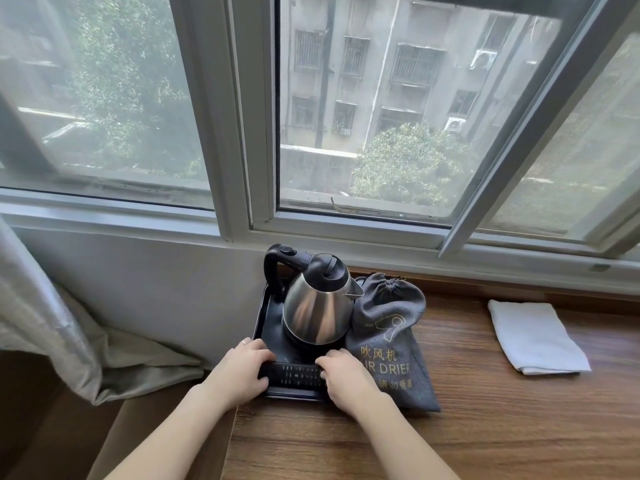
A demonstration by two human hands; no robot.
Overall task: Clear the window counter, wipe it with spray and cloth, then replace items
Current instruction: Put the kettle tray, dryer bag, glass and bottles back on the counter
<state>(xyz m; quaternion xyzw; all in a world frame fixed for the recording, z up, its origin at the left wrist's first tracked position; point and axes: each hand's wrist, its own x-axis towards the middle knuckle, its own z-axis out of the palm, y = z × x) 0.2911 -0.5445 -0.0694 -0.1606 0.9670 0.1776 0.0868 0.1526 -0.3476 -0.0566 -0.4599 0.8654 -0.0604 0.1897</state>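
A black tray (260, 317) sits on the wooden window counter (485, 410) by its left end, against the wall. On it stands a steel kettle (317, 306) with a black handle and lid. A black remote control (294, 375) lies across the tray's front. My left hand (239, 372) grips the remote's left end and my right hand (346, 377) grips its right end, fingers curled over it. A grey hair drier bag (388, 337) lies beside the tray on the right, touching it. A folded white cloth (536, 336) lies further right.
The window sill and frame (381, 244) run along the back of the counter, with an opened pane at the right. A grey curtain (52, 327) hangs at the left, draped over a brown seat edge (114, 438) below the counter's left end.
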